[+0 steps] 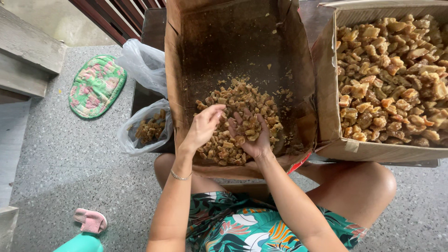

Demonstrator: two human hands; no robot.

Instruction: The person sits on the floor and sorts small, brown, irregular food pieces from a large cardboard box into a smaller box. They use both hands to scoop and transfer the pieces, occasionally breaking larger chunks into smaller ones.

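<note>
Single view, from a camera worn on the person's head, facing almost straight down over the lap. The lens sits close: both forearms enter from the bottom edge and the fingers (219, 112) meet near the middle of the frame. Just beyond the fingers lies the open cardboard box (242, 42), its far wall reaching the top edge. To the right of the fingers a second, fuller box (329, 70) is cut by the right edge. Left of the fingers the speckled floor (60, 154) fills the frame down to the corner. No second view is present, so nothing is shared.
</note>
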